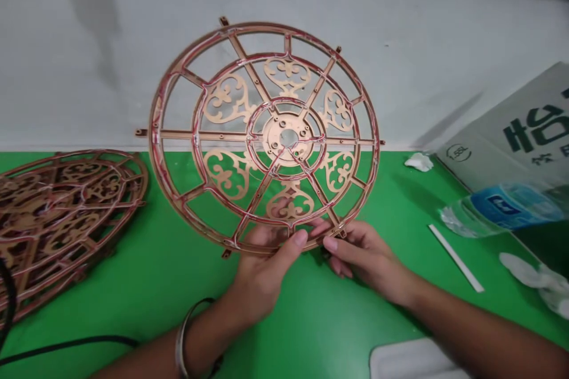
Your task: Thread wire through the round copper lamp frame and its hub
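Observation:
A round copper-coloured openwork frame (195, 130) with spokes, heart-shaped scrollwork and a central hub stands upright on its rim above the green table (320, 320). Red lines run along its rings and spokes. My left hand (262, 272) pinches the bottom rim, thumb in front and fingers behind. My right hand (364, 257) grips the same rim just to the right, its thumb tip close to the left thumb. A bracelet circles my left wrist.
A stack of the same frames (62, 213) lies flat at the left. A black cable (66, 346) runs along the near left edge. At the right are a water bottle (502, 210), a cardboard box (520, 130), a white stick (456, 257) and crumpled white bits.

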`<move>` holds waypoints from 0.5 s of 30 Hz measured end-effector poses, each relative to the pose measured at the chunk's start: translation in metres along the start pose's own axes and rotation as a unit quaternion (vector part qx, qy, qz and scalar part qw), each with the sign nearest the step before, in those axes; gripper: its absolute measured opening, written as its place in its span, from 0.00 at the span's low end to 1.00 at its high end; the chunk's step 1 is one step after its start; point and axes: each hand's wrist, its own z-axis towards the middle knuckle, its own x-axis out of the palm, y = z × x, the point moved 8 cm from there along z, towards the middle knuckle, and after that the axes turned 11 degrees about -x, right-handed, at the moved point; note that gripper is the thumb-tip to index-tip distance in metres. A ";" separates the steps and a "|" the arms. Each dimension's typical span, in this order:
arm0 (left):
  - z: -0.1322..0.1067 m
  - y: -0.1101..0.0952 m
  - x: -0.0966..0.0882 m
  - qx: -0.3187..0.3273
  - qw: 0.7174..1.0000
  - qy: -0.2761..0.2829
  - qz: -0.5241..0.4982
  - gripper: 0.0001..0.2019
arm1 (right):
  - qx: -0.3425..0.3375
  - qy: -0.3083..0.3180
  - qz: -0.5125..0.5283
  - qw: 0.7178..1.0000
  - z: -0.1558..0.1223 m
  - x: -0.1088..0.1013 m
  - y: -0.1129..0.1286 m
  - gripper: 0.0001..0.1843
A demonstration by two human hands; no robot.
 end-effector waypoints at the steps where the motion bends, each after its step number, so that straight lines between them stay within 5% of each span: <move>1: 0.000 -0.001 0.001 -0.003 1.000 0.007 0.001 0.13 | 0.000 0.003 0.002 1.000 0.000 0.000 -0.001 0.20; 15: 0.003 0.002 0.002 -0.030 0.998 0.027 -0.047 0.10 | -0.026 -0.011 -0.016 0.999 -0.002 0.003 0.002 0.17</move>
